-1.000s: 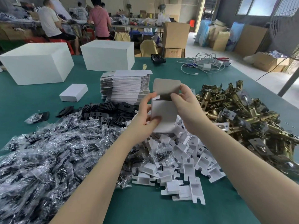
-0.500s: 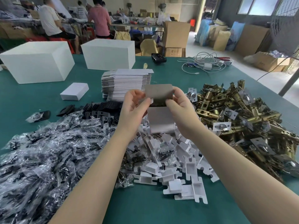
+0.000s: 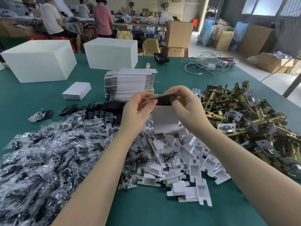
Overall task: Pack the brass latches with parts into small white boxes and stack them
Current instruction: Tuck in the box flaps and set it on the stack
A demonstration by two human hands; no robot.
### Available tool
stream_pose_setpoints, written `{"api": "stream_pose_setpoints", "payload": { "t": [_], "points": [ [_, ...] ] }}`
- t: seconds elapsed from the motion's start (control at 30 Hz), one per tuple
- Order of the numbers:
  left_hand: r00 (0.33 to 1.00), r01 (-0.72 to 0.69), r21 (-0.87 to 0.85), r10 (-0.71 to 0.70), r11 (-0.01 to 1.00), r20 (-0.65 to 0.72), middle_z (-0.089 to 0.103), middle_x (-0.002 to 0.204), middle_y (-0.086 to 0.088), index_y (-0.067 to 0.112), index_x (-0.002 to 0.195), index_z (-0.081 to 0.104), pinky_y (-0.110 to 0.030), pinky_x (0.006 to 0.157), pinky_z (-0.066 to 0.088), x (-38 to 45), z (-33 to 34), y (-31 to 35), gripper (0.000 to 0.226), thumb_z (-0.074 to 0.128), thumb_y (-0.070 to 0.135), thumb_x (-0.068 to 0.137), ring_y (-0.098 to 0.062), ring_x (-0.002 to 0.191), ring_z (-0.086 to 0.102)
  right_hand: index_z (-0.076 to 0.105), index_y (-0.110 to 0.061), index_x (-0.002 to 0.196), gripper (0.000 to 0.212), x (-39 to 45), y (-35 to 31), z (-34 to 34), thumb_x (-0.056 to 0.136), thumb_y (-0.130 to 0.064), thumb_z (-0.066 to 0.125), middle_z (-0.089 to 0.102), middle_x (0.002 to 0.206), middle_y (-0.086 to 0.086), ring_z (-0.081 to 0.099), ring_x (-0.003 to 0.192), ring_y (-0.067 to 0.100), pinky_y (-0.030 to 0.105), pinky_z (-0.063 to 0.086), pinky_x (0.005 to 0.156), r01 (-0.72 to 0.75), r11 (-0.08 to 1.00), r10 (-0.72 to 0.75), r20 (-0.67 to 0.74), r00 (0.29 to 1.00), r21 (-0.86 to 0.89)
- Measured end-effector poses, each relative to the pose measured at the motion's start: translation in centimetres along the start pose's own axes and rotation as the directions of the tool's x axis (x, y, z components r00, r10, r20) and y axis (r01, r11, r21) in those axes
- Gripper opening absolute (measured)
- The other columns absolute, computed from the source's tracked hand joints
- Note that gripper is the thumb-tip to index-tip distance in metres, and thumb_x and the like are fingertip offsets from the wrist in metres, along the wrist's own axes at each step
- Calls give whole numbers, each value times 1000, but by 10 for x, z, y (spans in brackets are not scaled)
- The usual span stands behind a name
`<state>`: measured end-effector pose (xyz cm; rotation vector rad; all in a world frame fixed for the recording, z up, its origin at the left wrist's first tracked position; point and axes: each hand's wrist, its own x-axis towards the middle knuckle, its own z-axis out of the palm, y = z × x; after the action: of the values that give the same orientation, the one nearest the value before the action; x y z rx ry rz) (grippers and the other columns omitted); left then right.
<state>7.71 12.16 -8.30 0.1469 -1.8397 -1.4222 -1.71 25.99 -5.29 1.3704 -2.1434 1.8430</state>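
I hold a small white box [image 3: 164, 121] upright above the table, its grey top flap folded almost level. My left hand [image 3: 136, 110] pinches the flap's left end and my right hand [image 3: 185, 106] pinches its right end. Brass latches [image 3: 244, 118] lie in a heap to the right. White folded card inserts [image 3: 184, 167] are piled below the box. Clear bags of black parts [image 3: 48, 150] cover the left. One finished small white box [image 3: 76, 91] lies at the left, and a stack of flat box blanks [image 3: 128, 83] stands behind my hands.
Black plates [image 3: 101, 110] lie in a row in front of the blanks. Two large white cartons [image 3: 40, 60] [image 3: 110, 53] stand at the back of the green table [image 3: 146, 209]. White cables [image 3: 206, 64] lie at the back right. People work at benches beyond.
The box has dropped a little and its top flap has folded down from upright to nearly level. Both hands shifted up to the flap's ends.
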Motion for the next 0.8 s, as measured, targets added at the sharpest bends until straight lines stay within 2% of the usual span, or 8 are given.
{"api": "stream_pose_setpoints", "payload": {
  "t": [0.07,0.13,0.23,0.3,0.5,0.63,0.7,0.8],
  "points": [
    [1000,-7,7,7,1000,-9,69,91,26,33,98,65,-16,80,50,0,1,-1,22,62,12,97,5,88,64,59,-26,101,21,-4,0,-2,99,-6,51,64,91,-21,59,78,2,13,45,70,84,994,-83,21,996,-75],
    [1000,-4,-10,4,1000,-14,71,97,19,32,98,66,-19,87,51,-1,0,-1,22,61,11,98,-1,96,66,60,-26,104,20,-5,2,-6,98,-8,56,62,96,-25,61,91,-2,16,49,81,158,975,-149,67,986,-156],
    [999,-25,0,25,1000,21,71,107,11,24,102,68,-14,90,48,-1,-2,0,21,60,6,98,3,103,65,64,-23,102,23,-4,8,-9,93,-2,62,62,103,-23,64,102,12,30,53,90,190,962,-178,75,981,-194],
    [998,-21,-8,21,1000,61,69,112,8,23,108,68,-12,91,47,-1,-4,2,26,61,2,96,7,105,64,66,-24,96,26,-3,10,-10,90,1,65,63,104,-22,66,104,18,30,54,90,152,977,-147,45,988,-152],
    [991,19,-25,-16,999,133,66,125,0,22,113,70,-21,99,50,-2,-8,-1,36,68,-3,88,-2,116,63,74,-9,100,18,-1,17,-17,85,2,71,64,110,-7,65,110,16,40,55,91,240,929,-232,61,971,-282],
    [991,-22,36,17,999,135,64,126,3,24,114,69,-16,99,47,-1,-6,-4,37,68,-3,89,3,118,60,75,-9,101,20,-2,16,-18,82,-16,79,63,115,-5,65,111,17,42,55,91,261,915,-245,91,965,-309],
    [990,0,11,-2,1000,143,64,125,5,28,111,70,-20,101,48,-1,-7,-5,33,72,5,87,3,118,60,76,-13,99,22,-1,14,-18,81,-26,79,66,113,-4,67,108,16,42,57,89,217,937,-204,77,976,-273],
    [987,43,-65,-32,997,158,65,124,9,32,102,74,-29,103,50,-2,-8,-2,20,78,35,83,-3,123,59,76,-16,97,17,0,12,-18,83,-26,78,69,108,-3,68,104,13,43,57,88,169,961,-158,70,985,-218]
  ]
}}
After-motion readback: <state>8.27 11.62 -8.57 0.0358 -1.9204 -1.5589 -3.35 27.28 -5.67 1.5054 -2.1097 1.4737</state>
